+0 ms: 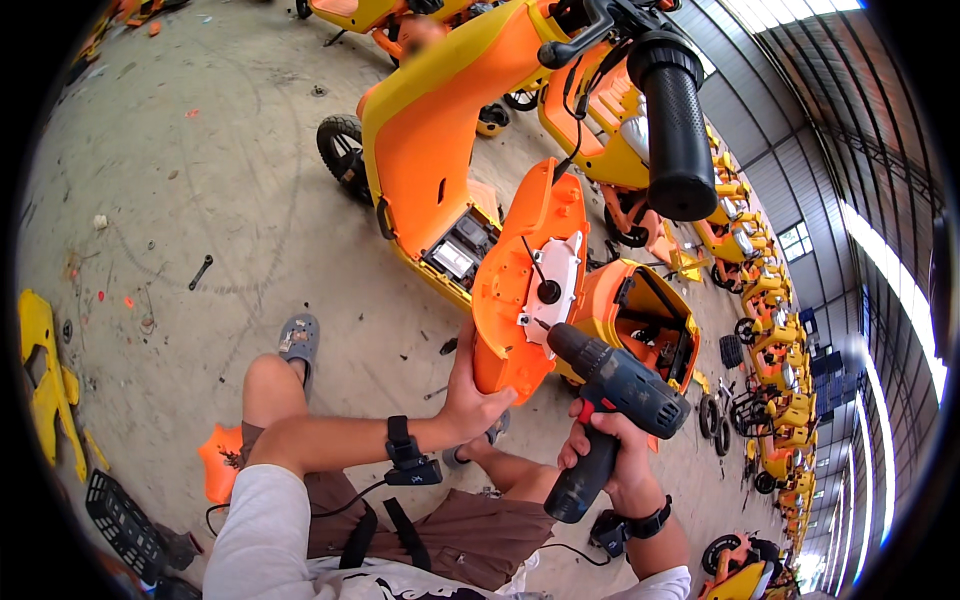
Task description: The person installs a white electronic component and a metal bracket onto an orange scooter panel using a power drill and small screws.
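Over concrete (235, 215), fingers (577, 440) grip drill (622, 390) and panel (497, 300)

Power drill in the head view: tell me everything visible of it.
The power drill looks like hard plastic: dark blue-grey housing with side vents, black chuck, a red part near the trigger, dark grip and base. The right hand grasps its grip. It is tilted, chuck toward the upper left, its thin bit near the pale plate in the orange panel; whether they touch is unclear.

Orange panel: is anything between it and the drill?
Nothing visible is: the right hand holds the drill with its bit near the white plate on the orange panel; the left hand grips the panel's lower end.
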A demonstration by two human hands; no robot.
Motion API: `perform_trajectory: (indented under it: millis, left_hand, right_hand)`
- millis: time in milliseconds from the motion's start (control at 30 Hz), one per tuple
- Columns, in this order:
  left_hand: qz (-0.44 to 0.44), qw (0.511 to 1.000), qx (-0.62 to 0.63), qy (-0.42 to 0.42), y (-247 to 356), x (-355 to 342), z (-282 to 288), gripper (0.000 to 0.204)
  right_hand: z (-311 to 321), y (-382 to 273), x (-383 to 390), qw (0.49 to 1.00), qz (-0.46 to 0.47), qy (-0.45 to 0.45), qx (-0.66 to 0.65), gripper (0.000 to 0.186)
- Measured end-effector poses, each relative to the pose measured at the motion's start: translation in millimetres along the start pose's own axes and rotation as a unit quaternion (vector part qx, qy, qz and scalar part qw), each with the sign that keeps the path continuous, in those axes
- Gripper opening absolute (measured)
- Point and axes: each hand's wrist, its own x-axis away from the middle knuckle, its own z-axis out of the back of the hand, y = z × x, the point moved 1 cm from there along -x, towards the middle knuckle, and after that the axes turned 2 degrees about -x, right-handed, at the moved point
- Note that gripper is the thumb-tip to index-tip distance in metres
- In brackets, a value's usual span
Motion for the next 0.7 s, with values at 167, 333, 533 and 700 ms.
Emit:
perform_trajectory:
  millis: [167, 333, 533, 700]
  left_hand:
    - [0.008, 1.0, -0.008, -0.009, -2, -2, 2, 0.096]
    - [-0.003, 1.0, -0.014, -0.024, 5, -2, 4, 0.097]
    - [-0.013, 0.999, -0.036, -0.038, 9, -1, 2, 0.098]
    - [-0.002, 0.999, -0.029, -0.03, 1, -2, 6, 0.097]
  right_hand:
    - [5, 1, -1, 1.0, -0.005, -0.022, 0.004, 0.03]
    - [-6, 0, -1, 0.998, 0.021, 0.017, 0.051, 0.035]
    - [-4, 0, -1, 0.997, 0.042, 0.019, 0.066, 0.035]
    - [-1, 1, -2, 0.998, 0.01, 0.007, 0.057, 0.035]
